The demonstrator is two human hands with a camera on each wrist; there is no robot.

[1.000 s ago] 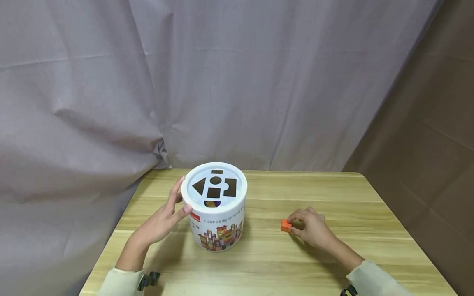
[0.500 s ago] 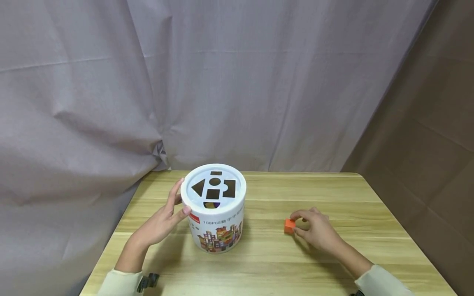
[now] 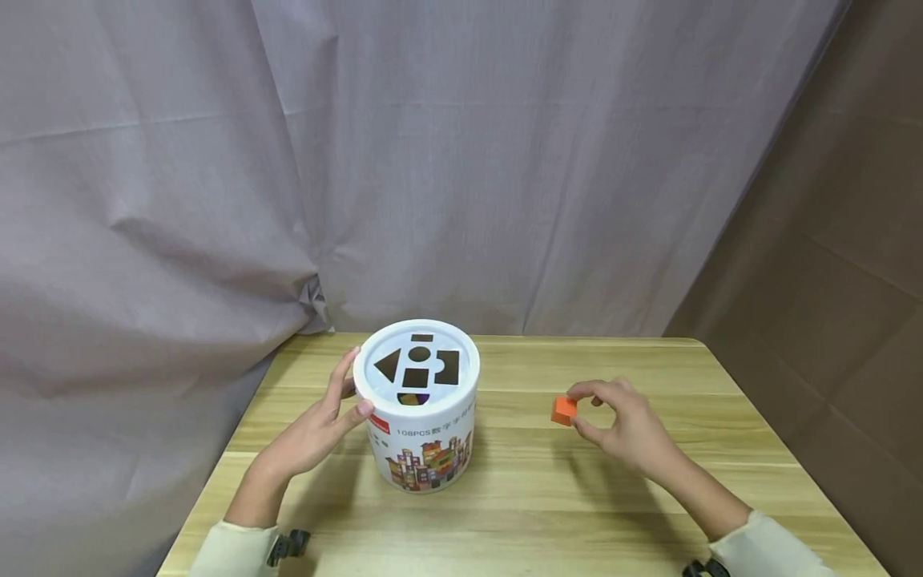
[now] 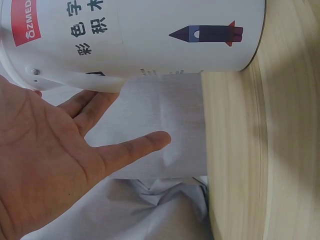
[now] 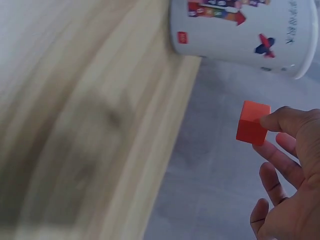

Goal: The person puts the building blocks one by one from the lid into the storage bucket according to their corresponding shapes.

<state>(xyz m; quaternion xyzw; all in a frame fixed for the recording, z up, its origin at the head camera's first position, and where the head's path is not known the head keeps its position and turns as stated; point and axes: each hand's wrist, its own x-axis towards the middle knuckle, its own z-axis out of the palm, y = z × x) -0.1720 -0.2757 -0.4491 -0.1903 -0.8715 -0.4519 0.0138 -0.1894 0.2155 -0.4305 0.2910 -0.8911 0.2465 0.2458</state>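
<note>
An orange toy block (image 3: pixel 564 411), cube-like, is pinched between the thumb and a fingertip of my right hand (image 3: pixel 630 425). It hangs above the table, and the right wrist view shows the orange block (image 5: pixel 253 123) with the other fingers loosely bent behind it. To its left stands a white building-block bucket (image 3: pixel 425 449) whose lid has several shaped holes. My left hand (image 3: pixel 313 433) rests against the bucket's left side, thumb on the front of the rim. In the left wrist view the fingers of the left hand (image 4: pixel 55 145) are mostly straight, the little finger off the bucket.
A pale wooden table (image 3: pixel 534 521) lies under both hands. Grey cloth (image 3: pixel 461 176) hangs behind it, and brownish cloth (image 3: pixel 829 304) hangs at the right. Something yellow and purple (image 3: pixel 413 398) shows through the bucket's front hole.
My right hand has raised the orange block off the table, after shifting it slightly right. The left hand and the bucket have stayed in place.
</note>
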